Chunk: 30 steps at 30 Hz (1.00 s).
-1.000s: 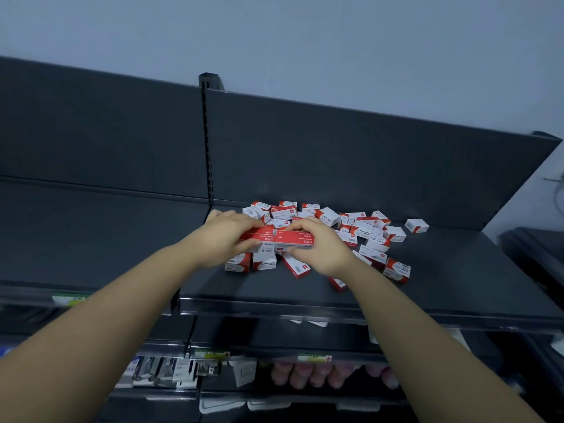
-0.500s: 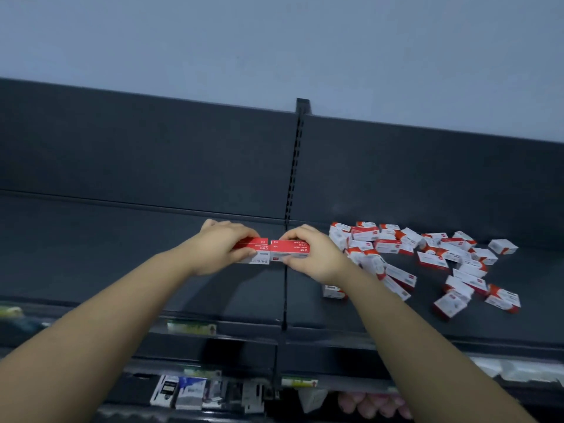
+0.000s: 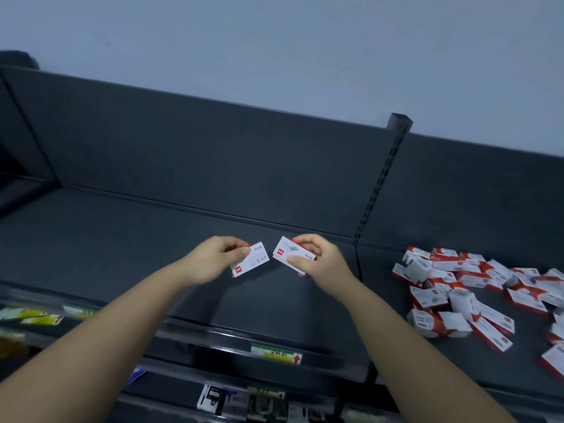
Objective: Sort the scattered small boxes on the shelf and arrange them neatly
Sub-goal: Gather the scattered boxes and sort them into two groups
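Below the front lip, blurred packaged goods [image 3: 213,398] sit on a lower tier, and a green-and-yellow paper price label [image 3: 276,353] marks the edge of the dark grey metal shelf [image 3: 122,239]. Over its left bay, a person's left hand [image 3: 210,261] pinches one end of a small white-and-red cardboard box [image 3: 251,260] between thumb and curled fingers, printed face turned up. The right hand [image 3: 323,264] grips a second white-and-red box [image 3: 290,254] the same way. The two boxes are held just apart and apparently clear of the shelf surface. Whether either hand carries more than one box cannot be told. To the right, well apart from the hands, a scattered heap of matching small boxes [image 3: 457,288] lies jumbled in the neighbouring bay. Behind stand the dark back panel [image 3: 213,154], a slotted black upright post [image 3: 381,184] and a pale blue-grey wall [image 3: 274,41]. The step in hand looks to be starting a tidy row. Each box is best set flat, same face up, with edges squared against its neighbour, and released only once it sits flush.
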### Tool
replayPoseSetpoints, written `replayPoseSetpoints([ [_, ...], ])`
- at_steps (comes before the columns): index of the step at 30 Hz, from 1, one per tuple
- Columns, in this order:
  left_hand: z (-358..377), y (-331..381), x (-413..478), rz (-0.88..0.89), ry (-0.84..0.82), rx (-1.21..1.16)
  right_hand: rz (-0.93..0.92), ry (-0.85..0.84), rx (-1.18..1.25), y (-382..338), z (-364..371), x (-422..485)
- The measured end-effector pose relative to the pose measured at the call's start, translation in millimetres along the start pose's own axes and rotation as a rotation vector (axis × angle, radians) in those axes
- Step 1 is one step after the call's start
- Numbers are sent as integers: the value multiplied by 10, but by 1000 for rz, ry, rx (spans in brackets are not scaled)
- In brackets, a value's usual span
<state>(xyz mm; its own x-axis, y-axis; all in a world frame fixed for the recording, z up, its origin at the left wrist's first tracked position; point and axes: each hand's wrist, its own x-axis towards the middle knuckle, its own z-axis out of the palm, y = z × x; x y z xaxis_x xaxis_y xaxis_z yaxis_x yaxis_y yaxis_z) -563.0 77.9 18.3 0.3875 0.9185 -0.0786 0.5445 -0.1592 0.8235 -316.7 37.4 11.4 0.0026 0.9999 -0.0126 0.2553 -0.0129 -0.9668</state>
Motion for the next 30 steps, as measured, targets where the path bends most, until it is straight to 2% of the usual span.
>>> replayPoseSetpoints([
  [9, -429, -354, -65, -171, 137, -127, 151, -59, 198, -132, 450, 528],
  [16, -814, -718, -108, -256, 292, -207, 183, -159, 201, -253, 980, 805],
  [21, -1109, -962, -33, -242, 290, -199, 162, -195, 131, -349, 1415, 963],
  [30, -1942, -1755, 57, -204, 188, -84, 192, -93, 148, -383, 2523, 1212],
])
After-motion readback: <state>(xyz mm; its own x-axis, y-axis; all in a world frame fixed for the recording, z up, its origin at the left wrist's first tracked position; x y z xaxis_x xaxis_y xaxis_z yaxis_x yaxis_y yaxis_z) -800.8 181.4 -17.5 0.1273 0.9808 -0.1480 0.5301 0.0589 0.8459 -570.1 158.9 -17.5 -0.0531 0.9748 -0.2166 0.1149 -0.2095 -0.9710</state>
